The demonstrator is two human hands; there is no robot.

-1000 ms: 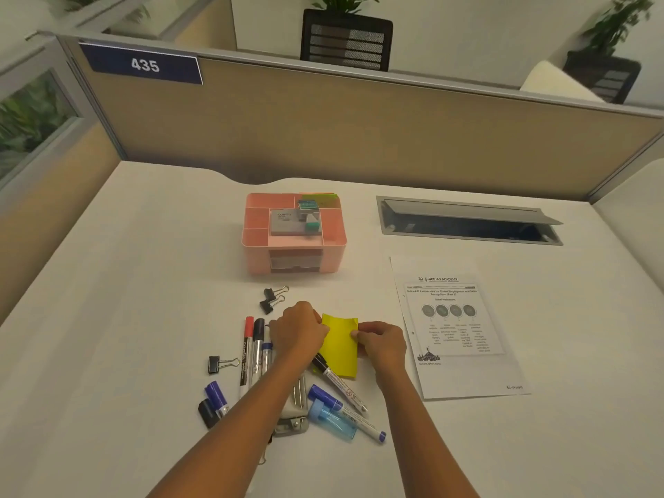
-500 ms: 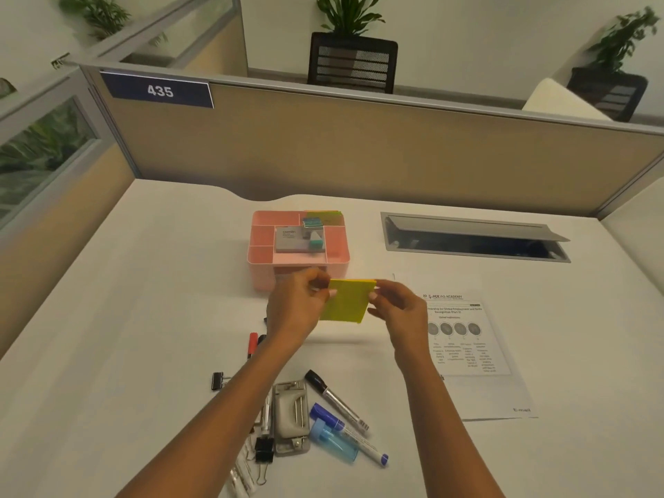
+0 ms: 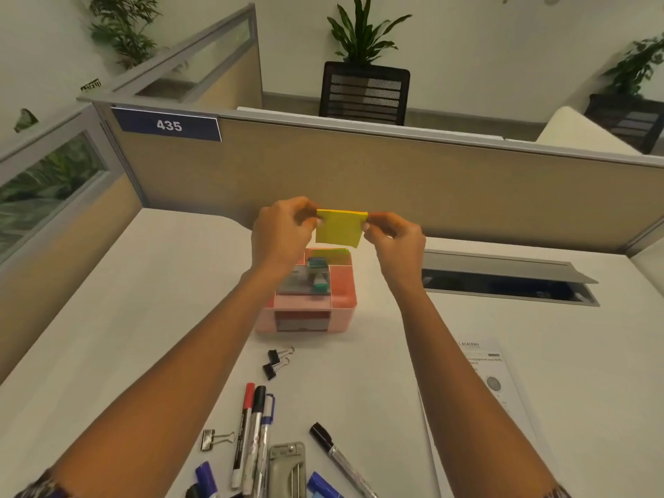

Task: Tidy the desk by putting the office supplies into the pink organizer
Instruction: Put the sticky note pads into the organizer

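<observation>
A yellow sticky-note pad [image 3: 339, 227] hangs in the air just above the back of the pink organizer [image 3: 343, 300]. My left hand [image 3: 284, 231] pinches its left edge and my right hand [image 3: 395, 239] pinches its right edge. The organizer stands on the white desk and holds a grey box and teal items in its middle compartments; another yellow pad lies in its rear compartment. Near the front edge lie several markers [image 3: 251, 433], a grey hole punch [image 3: 287, 469], two black binder clips [image 3: 276, 361] and a silver binder clip [image 3: 215, 438].
A printed sheet [image 3: 496, 382] lies on the desk at the right. A cable hatch [image 3: 503, 282] is open behind it. A beige partition [image 3: 467, 181] closes off the back of the desk.
Both hands lifted the yellow pad off the desk and carried it forward and up, from beside the markers to above the organizer's rear. The camera view tilted upward.
</observation>
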